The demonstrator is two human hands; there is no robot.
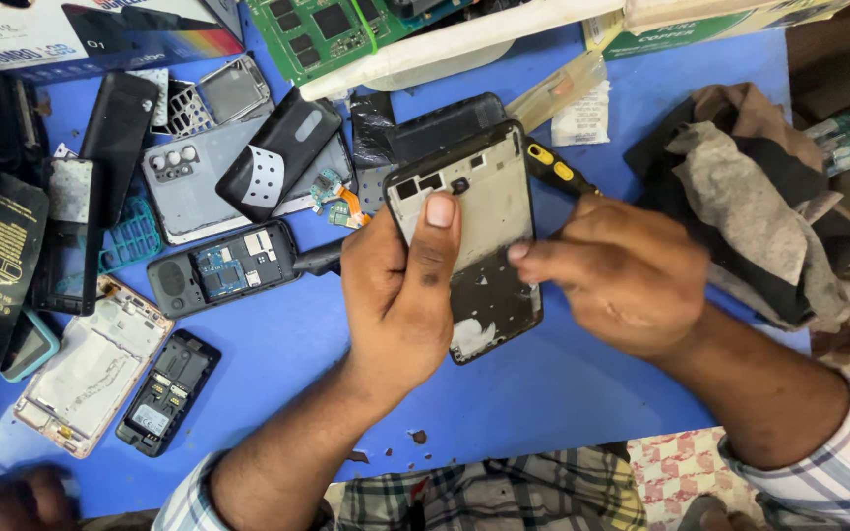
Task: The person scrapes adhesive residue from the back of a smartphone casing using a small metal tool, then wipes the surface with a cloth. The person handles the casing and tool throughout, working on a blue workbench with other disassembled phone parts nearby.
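Observation:
My left hand [400, 295] grips an opened phone frame [484, 197], black-edged with a pale metal inner plate, thumb pressed on its upper middle. My right hand [622, 270] holds a screwdriver with a black and yellow handle [555, 167] and its fingertips touch the frame's right edge. The tool's tip is hidden behind the fingers. Both hands hover over a blue table [543, 393].
Several dismantled phones and covers lie at left: a grey back cover [189, 187], a small open keypad phone [223, 265], a gold frame [91, 369], a black battery phone [167, 393]. A green circuit board [327, 29] sits at the top, a dirty cloth [750, 206] at right.

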